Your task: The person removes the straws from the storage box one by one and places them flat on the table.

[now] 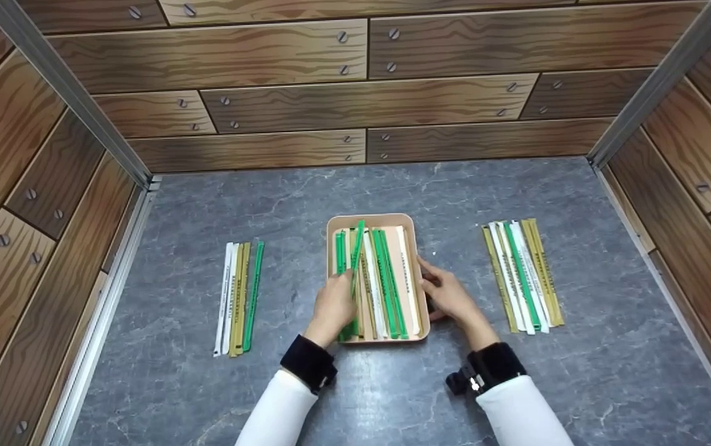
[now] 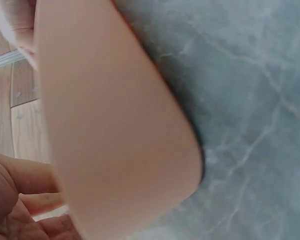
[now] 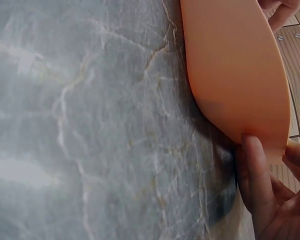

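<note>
While the tray (image 1: 375, 220) sits mid-table, long axis running away from me, I see my left hand (image 1: 333, 308) pinching 1 green stick (image 1: 356, 260) over its left side. My right hand (image 1: 448, 294) grips the right rim. 2 loose stick piles flank it: left pile (image 1: 238, 297), right pile (image 1: 522, 275).

The head view is bright and even, with soft light from above. Shadows are small and faint, lying just beside the tray (image 1: 372, 220) and under the hands. The grey bench (image 1: 392, 384) has a pale shine near its front edge. The walls lean outward at the picture's sides, bent by the wide lens. Both wrist views are very close and blurry. There the tray wall is a soft, fuzzy shape, and a dark shadow sits where it meets the bench.
</note>
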Action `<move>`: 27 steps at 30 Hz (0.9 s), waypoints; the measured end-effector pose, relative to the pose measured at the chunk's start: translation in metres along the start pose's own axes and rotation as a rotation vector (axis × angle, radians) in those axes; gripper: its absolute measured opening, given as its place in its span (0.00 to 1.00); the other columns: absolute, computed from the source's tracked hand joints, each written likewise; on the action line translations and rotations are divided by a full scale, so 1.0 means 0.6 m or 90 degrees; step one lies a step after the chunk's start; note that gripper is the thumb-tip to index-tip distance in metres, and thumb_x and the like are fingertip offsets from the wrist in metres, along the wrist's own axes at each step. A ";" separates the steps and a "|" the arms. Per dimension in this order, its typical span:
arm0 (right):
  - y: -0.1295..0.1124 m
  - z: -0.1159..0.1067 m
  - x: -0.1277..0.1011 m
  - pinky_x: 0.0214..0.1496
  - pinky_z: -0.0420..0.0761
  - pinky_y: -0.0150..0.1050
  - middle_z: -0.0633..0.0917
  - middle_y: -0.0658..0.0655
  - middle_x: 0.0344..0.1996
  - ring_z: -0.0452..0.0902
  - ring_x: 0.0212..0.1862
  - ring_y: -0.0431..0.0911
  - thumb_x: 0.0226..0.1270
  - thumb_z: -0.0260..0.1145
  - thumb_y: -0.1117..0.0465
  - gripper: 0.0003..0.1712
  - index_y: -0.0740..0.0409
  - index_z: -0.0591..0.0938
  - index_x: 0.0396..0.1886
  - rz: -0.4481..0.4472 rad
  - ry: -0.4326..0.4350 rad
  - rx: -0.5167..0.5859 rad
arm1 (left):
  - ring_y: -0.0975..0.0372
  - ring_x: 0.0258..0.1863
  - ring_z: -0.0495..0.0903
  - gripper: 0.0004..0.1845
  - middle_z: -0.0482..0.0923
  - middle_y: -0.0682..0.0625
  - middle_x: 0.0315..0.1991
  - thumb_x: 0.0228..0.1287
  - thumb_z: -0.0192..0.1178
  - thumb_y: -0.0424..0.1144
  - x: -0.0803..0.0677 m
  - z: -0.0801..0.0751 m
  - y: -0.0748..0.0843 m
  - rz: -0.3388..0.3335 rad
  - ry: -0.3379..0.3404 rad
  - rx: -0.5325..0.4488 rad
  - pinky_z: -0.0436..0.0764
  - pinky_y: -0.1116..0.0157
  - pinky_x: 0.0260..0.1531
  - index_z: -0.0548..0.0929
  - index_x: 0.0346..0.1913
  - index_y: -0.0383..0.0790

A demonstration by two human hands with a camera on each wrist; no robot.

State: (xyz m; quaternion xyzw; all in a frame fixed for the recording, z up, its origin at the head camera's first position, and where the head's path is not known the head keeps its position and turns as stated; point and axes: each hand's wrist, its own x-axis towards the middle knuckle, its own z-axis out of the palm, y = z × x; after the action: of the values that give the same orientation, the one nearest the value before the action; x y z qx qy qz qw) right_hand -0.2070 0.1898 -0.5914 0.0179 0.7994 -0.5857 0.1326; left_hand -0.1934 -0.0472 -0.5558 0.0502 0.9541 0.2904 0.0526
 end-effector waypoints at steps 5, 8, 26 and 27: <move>0.000 0.001 0.000 0.20 0.83 0.51 0.78 0.70 0.55 0.82 0.40 0.57 0.75 0.55 0.67 0.32 0.48 0.63 0.75 0.009 -0.008 0.013 | 0.46 0.47 0.81 0.36 0.78 0.35 0.55 0.49 0.57 0.15 -0.008 -0.027 0.004 -0.033 0.012 -0.019 0.83 0.53 0.41 0.74 0.66 0.35; 0.001 0.001 0.001 0.21 0.83 0.50 0.78 0.70 0.54 0.82 0.40 0.56 0.74 0.55 0.68 0.32 0.49 0.64 0.75 0.003 -0.008 0.005 | 0.47 0.45 0.82 0.34 0.79 0.36 0.55 0.53 0.55 0.17 -0.015 -0.044 -0.002 -0.050 0.032 -0.038 0.83 0.54 0.39 0.74 0.67 0.36; -0.001 -0.001 0.000 0.20 0.83 0.51 0.77 0.69 0.56 0.82 0.39 0.56 0.75 0.55 0.66 0.32 0.47 0.62 0.76 0.013 -0.018 0.000 | 0.40 0.42 0.81 0.29 0.80 0.31 0.49 0.52 0.55 0.19 -0.046 -0.114 -0.183 -0.161 0.149 -0.041 0.81 0.45 0.37 0.77 0.61 0.29; -0.002 -0.001 0.000 0.20 0.83 0.51 0.77 0.69 0.55 0.81 0.40 0.56 0.75 0.55 0.66 0.32 0.47 0.62 0.76 0.013 -0.019 0.000 | 0.39 0.42 0.81 0.28 0.80 0.30 0.48 0.52 0.55 0.19 -0.046 -0.117 -0.192 -0.170 0.154 -0.031 0.81 0.44 0.36 0.78 0.61 0.30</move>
State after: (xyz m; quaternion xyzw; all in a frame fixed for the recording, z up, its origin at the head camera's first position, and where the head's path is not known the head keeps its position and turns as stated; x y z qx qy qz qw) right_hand -0.2075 0.1900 -0.5904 0.0173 0.7971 -0.5847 0.1502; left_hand -0.1825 -0.1845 -0.5603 -0.1131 0.9445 0.3075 -0.0230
